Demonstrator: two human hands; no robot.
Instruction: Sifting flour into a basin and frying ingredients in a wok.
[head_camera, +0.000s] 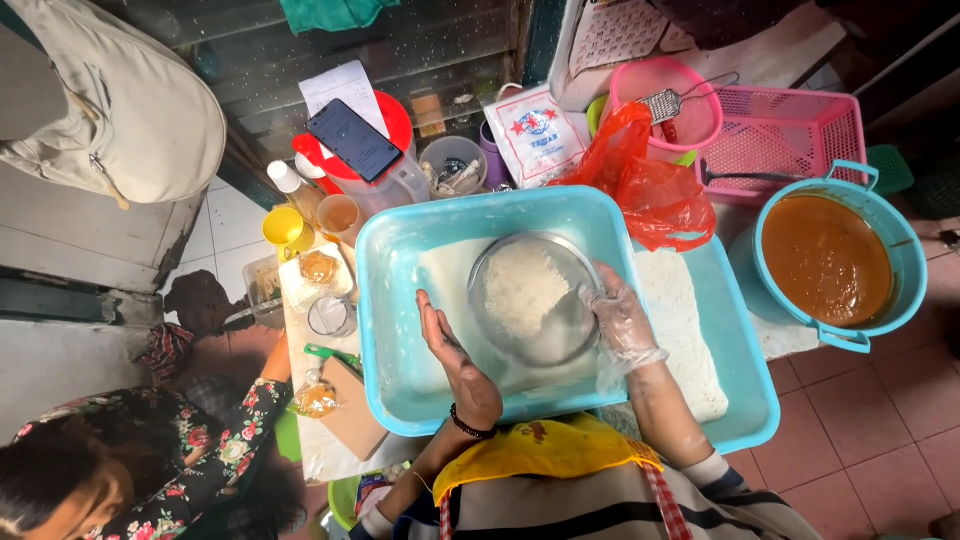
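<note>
Reddish floor tiles and a crowded low work surface fill our view from above. We are bent over a large light-blue tub, its bottom dusted with white flour, and it sits partly on a second blue tray that holds a flat layer of the same white powder. Inside the tub a round metal sieve carries a heap of white flour. Our right hand, in a thin clear plastic glove, curls its fingers around the sieve's right rim and holds it. Our left hand is bare, with a dark beaded bracelet at the wrist; it is open flat, fingers straight and together, palm turned toward the sieve's left side, just beside it, and we cannot tell whether it touches the rim. To the right stands a blue two-handled basin full of brown sauce. Behind the tub lie a crumpled orange-red plastic bag, a pink bucket with a small metal strainer across it, a pink mesh basket, and a white paper packet. A dark phone rests on a red-lidded jug, near a yellow cup. At lower left another person in a floral sleeve crouches beside the surface.
</note>
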